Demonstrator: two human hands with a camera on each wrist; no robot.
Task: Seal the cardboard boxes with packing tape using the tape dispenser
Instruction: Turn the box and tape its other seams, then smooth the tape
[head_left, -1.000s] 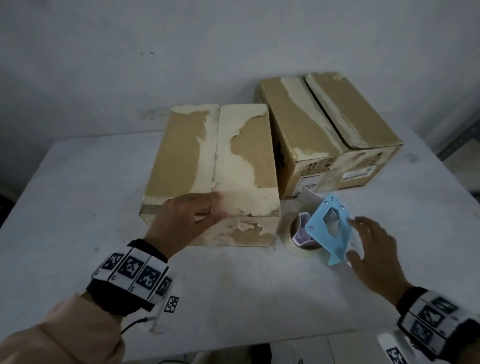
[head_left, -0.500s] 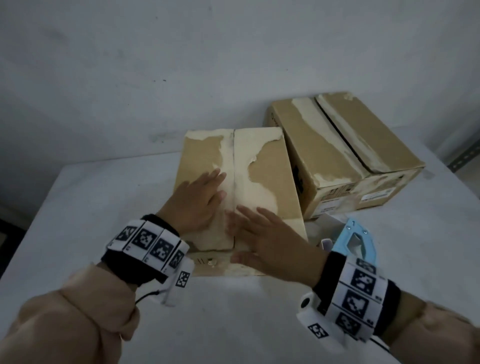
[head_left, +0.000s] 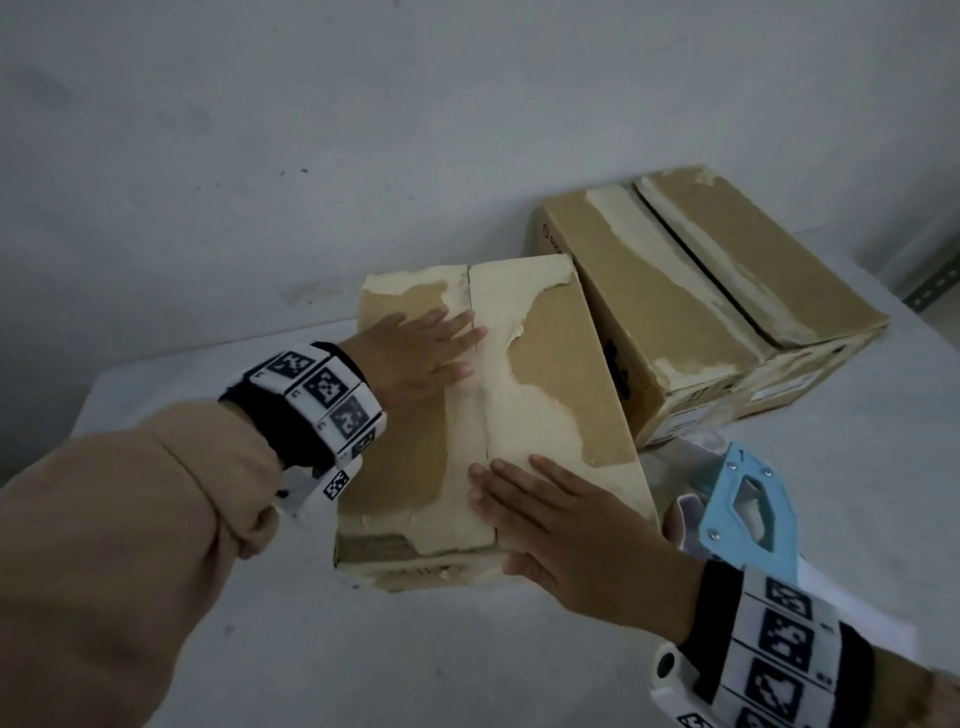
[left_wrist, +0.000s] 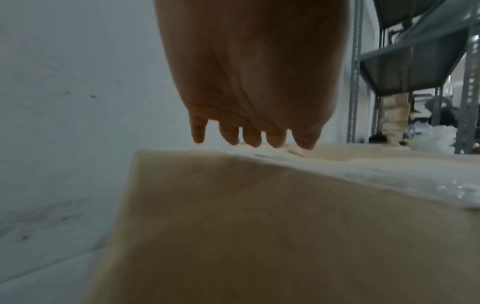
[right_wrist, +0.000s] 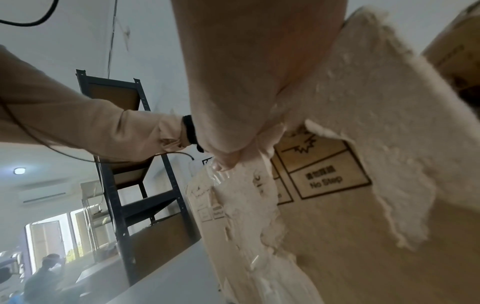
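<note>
Pressing both flaps flat: left hand (head_left: 415, 353) and right hand (head_left: 566, 525) lie apart, fingers straight, on the near box (head_left: 550, 374) on the table (head_left: 467, 649). Cardboard looks stiff but torn and probably light (may slide). Tape dispenser (head_left: 748, 514) sits just right of it, untouched; take it by the handle, which the right wrist hides. Roll mostly hidden.

Grey-white wall (head_left: 363, 130), scuffed, small dark specks; meets a pale table (head_left: 467, 665). Metal shelving (left_wrist: 415, 61) with slotted uprights on one side, a dark shelf rack (right_wrist: 135, 164) on the other. Beyond it a bright window (right_wrist: 54, 238), a ceiling lamp (right_wrist: 19, 170), a wall air conditioner (right_wrist: 43, 194). Light dim, cool.
</note>
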